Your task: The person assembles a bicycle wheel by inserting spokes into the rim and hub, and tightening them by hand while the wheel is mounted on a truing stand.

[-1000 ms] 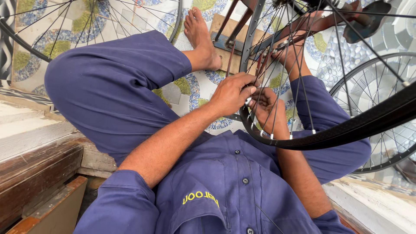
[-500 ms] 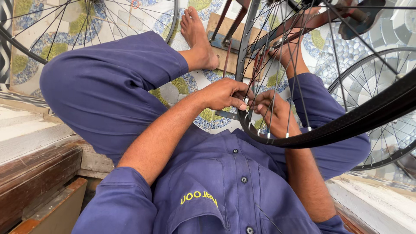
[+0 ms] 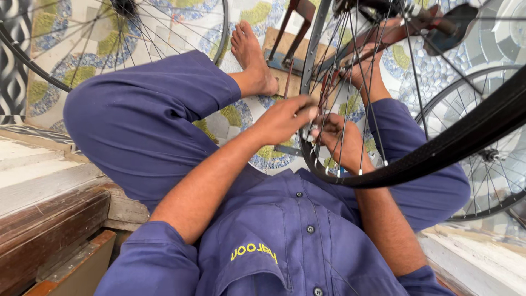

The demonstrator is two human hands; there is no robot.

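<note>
Both hands sit closer to the frame's centre than half a second ago, as the head camera has tipped; against the wheel their place looks unchanged, left hand outside the rim, right hand behind the spokes.

Item under work: a bicycle wheel with black rim, upright in a truing stand between the seated person's bare feet. Its lower arc lies at about 3 o'clock from the left hand.

Left hand: fingers drawn together and pinched at the rim's inner edge, apparently on a spoke end or a small tool; which one cannot be told, as the fingertips hide it. Right hand: fingers curled around spokes just inside the rim, touching them.

Handling judgement: the wheel appears light but awkward in span. The rim reads as stiff and is the sound place to take hold, with an open grip across its width. The spokes are thin, tensioned wire, springy sideways and liable to bend or nick fingers if used as handles. The small fittings at the rim are likely slippery and need a firm pinch.

Surroundings: a second wheel lies at 11 o'clock on the patterned floor, a third wheel at 3 o'clock, wooden steps at 8 o'clock.
</note>
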